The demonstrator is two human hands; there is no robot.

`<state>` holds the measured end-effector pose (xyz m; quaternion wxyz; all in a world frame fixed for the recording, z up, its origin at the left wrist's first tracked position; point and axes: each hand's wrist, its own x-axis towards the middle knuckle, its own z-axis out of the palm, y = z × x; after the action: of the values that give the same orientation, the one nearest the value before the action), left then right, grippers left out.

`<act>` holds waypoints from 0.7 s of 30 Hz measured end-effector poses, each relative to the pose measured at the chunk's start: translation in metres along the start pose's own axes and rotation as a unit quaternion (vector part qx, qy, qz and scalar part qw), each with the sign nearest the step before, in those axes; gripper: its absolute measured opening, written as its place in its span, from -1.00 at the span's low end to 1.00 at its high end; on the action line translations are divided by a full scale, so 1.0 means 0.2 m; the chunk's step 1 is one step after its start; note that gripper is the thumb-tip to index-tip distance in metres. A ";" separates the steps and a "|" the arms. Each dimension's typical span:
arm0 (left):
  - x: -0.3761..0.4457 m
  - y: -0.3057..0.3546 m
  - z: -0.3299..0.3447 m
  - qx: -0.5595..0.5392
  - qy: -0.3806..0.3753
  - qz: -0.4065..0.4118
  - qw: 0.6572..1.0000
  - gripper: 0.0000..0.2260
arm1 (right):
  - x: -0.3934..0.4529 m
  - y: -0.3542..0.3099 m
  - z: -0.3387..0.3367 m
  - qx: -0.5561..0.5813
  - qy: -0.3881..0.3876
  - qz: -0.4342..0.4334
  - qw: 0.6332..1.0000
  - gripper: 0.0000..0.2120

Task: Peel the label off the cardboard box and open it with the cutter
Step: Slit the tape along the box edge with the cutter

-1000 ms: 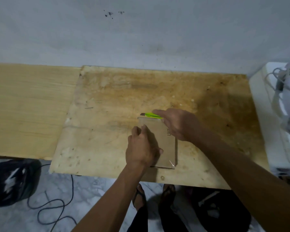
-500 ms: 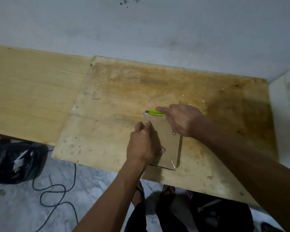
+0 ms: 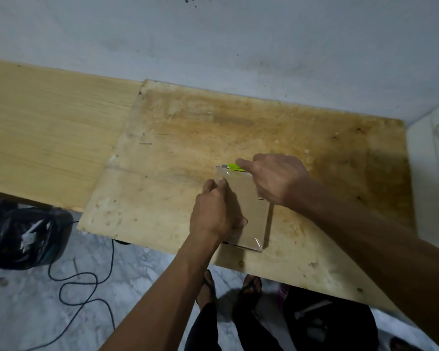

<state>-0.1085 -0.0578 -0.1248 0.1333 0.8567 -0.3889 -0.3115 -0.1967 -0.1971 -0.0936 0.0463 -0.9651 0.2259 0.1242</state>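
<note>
A flat brown cardboard box [image 3: 252, 216], wrapped in clear tape, lies on the stained plywood board [image 3: 188, 138] near its front edge. My left hand [image 3: 214, 211] presses down on the box's left side, fingers curled over its edge. My right hand [image 3: 274, 177] grips a bright green cutter [image 3: 235, 167], whose tip lies along the box's far edge. No label is visible on the box's exposed top.
A paler wooden tabletop [image 3: 48, 138] adjoins the board on the left. A white appliance [image 3: 436, 173] with a cable stands at the right. Below on the marble floor are a black bag [image 3: 23, 239], a black cable [image 3: 81, 282] and my feet in sandals.
The camera has shifted, so the scene sits differently in frame. Both hands stay on the box, and the cutter stays at the far edge with little visible travel.
</note>
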 end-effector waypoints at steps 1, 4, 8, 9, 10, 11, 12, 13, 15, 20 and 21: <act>0.00 0.00 0.00 0.001 -0.001 -0.001 1.000 -0.11 | -0.01 0.00 0.00 -0.006 -0.003 0.003 1.000 -0.55; 0.00 0.00 0.00 0.005 0.004 0.002 1.000 -0.13 | -0.03 0.05 -0.01 -0.012 -0.020 0.016 1.000 -0.57; 0.01 0.00 0.01 -0.001 0.008 -0.001 1.000 -0.18 | -0.10 0.12 0.00 -0.008 -0.016 0.019 1.000 -0.62; 0.01 0.00 0.01 -0.001 0.007 -0.001 1.000 -0.18 | -0.11 0.12 0.00 -0.010 -0.015 0.019 1.000 -0.62; 0.01 0.00 0.01 -0.001 0.005 -0.003 1.000 -0.19 | -0.12 0.13 0.00 -0.013 -0.016 0.020 1.000 -0.62; 0.01 0.00 0.01 0.001 0.004 -0.004 1.000 -0.19 | -0.14 0.14 -0.01 -0.015 -0.017 0.020 1.000 -0.62; 0.01 0.00 0.01 0.003 0.003 -0.005 1.000 -0.19 | -0.15 0.15 -0.01 -0.017 -0.017 0.021 0.999 -0.62; 0.02 0.01 0.01 0.005 0.004 -0.005 1.000 -0.19 | -0.16 0.16 -0.02 -0.020 -0.018 0.022 0.999 -0.62; 0.02 0.01 0.01 0.009 0.004 -0.006 1.000 -0.16 | -0.18 0.18 -0.03 -0.026 -0.020 0.024 0.999 -0.62; 0.01 0.01 0.00 0.020 -0.003 -0.013 1.000 -0.11 | -0.26 0.24 -0.03 -0.025 -0.009 0.031 0.999 -0.57; 0.01 0.01 0.00 0.022 -0.004 -0.014 1.000 -0.10 | -0.27 0.25 -0.03 -0.024 -0.003 0.031 0.999 -0.57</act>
<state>-0.1096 -0.0609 -0.1242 0.1085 0.8633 -0.3845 -0.3084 -0.2648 -0.2196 -0.0755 0.0204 -0.9582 0.2522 0.1336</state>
